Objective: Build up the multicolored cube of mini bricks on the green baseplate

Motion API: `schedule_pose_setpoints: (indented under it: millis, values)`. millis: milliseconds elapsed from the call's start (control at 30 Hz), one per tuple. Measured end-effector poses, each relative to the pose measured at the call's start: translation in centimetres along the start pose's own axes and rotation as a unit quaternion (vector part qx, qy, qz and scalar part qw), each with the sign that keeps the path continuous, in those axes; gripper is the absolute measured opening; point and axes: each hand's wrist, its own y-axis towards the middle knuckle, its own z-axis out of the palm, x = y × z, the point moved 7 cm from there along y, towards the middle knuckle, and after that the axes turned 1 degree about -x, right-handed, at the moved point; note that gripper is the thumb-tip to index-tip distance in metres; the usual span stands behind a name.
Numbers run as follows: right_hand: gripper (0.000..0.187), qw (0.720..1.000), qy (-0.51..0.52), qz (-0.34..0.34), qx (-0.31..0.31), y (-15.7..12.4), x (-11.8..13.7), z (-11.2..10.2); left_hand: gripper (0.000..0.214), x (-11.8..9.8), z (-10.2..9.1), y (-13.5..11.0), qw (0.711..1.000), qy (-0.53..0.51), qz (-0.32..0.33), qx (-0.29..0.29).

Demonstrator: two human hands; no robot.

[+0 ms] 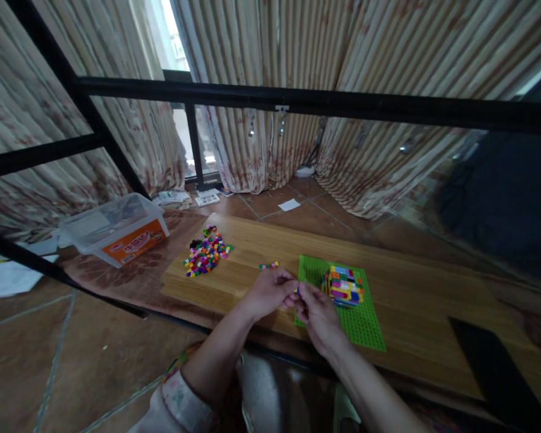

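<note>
My left hand and my right hand meet fingertip to fingertip over the left edge of a green baseplate on a wooden board. Both pinch something small and bluish between them, too tiny to name. A multicoloured brick block stands on the baseplate just right of my right hand. A short strip of small bricks lies on the board just beyond my left hand. A heap of loose coloured bricks sits further left.
A clear plastic box with an orange label stands at the left on a patterned mat. Black metal bars cross the view ahead, with curtains behind. Papers lie on the tiled floor. A dark slab lies at the board's right.
</note>
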Motion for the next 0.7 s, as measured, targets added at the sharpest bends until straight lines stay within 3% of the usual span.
schedule_pose_setpoints:
  millis: [267,467,700]
  values:
    - [0.052,1.000,0.003,-0.005,-0.019,0.24,-0.31,-0.09,0.016,-0.22,0.49,0.40,0.998,0.038,0.025,-0.036]
    - [0.052,0.999,0.035,0.003,-0.030,0.22,0.06,-0.06,0.012,-0.21,0.45,0.46,0.999,-0.015,0.011,-0.042]
    - [0.028,0.991,0.125,0.044,-0.006,0.80,-0.42,-0.25,0.011,-0.03,0.27,0.51,0.999,-0.039,0.004,-0.021]
